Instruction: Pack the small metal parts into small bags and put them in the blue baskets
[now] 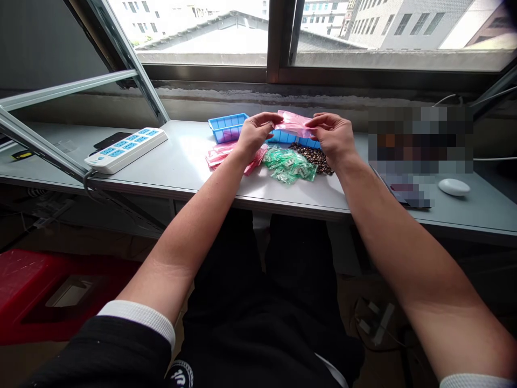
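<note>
Between my two hands a pink plastic bag (294, 123) is stretched out above the desk. My left hand (258, 131) pinches its left end, and my right hand (332, 134) pinches the right end. Below them lies a heap of small green-tinted clear packets (290, 163). A pile of small dark brown pieces (314, 156), too small to name, sits to its right, near my right hand. More pink bags (220, 154) are stacked under my left wrist. Behind stand a blue basket (228, 123) and another blue basket (285, 137), partly hidden by my hands and the bag.
A white power strip (128, 151) lies on the desk (186, 156) at left, with a dark flat object behind it. At right are a blurred-out item and a white mouse (454, 187). Metal frame bars (137, 75) rise at left; a red stool (60, 291) stands below.
</note>
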The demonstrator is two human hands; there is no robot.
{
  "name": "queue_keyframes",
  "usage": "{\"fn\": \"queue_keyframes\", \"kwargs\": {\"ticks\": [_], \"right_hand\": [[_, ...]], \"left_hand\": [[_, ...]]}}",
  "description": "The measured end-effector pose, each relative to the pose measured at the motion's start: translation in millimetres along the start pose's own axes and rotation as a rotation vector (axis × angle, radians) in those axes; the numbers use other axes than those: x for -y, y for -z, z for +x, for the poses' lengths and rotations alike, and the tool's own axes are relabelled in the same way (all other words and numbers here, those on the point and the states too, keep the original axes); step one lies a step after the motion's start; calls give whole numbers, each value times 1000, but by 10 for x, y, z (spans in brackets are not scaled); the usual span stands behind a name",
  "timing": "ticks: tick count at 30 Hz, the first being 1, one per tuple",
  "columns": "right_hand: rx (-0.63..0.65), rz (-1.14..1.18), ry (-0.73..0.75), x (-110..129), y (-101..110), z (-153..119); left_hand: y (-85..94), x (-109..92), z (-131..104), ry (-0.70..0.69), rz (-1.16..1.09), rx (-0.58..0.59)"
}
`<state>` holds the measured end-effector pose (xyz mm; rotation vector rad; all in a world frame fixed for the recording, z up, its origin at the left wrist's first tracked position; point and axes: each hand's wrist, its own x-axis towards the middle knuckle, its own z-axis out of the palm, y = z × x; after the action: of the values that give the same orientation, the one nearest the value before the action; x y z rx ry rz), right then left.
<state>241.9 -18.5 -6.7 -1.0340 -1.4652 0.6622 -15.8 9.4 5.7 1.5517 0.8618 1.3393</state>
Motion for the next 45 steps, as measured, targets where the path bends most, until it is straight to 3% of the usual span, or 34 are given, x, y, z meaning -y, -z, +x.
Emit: {"fn": "queue_keyframes", "kwargs": {"ticks": [3,16,23,27,31,34,40,45], "right_hand": [[-123,-9,-43,14,-34,-17],[-64,158,-171,255,-36,-109],[204,182,-177,487,-122,-316],[112,148,-135,396,-135,-271],[14,198,-99,240,-104,-168],[14,244,-102,223,-104,-157],[17,262,-106,297,-144,-174],[-20,222,-49,204,-128,-106]], "left_hand": [[-8,20,10,18,-6,27],[-33,16,-31,31,-66,75],[-52,11,-47,-2,-132,180],[-35,19,-20,48,-187,144],[-36,61,-19,104,-209,210],[-37,101,-12,81,-268,228],[-22,155,64,36,-227,116],[-3,157,87,-73,-158,150]]}}
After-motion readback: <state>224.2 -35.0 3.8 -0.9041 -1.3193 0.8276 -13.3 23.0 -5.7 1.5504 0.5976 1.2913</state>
